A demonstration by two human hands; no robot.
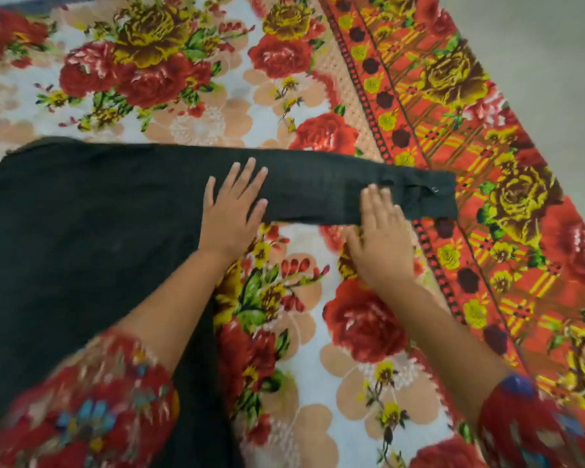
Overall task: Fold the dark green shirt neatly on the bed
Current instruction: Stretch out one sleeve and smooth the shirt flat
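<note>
The dark green shirt [81, 231] lies flat on the bed, its body filling the left side of the view. One long sleeve [335, 187] stretches out to the right, ending in a buttoned cuff [433, 194]. My left hand [233, 211] rests palm down with fingers spread on the sleeve near where it joins the body. My right hand [382, 238] lies flat further along, fingers on the sleeve's lower edge close to the cuff. Neither hand grips the cloth. The shirt's lower part is hidden under my left sleeve.
A floral bedsheet [284, 332] with red and yellow roses covers the bed. Its orange patterned border [470, 146] runs diagonally at the right. Beyond it is grey floor [554, 45] at the top right. My own patterned sleeves fill the bottom corners.
</note>
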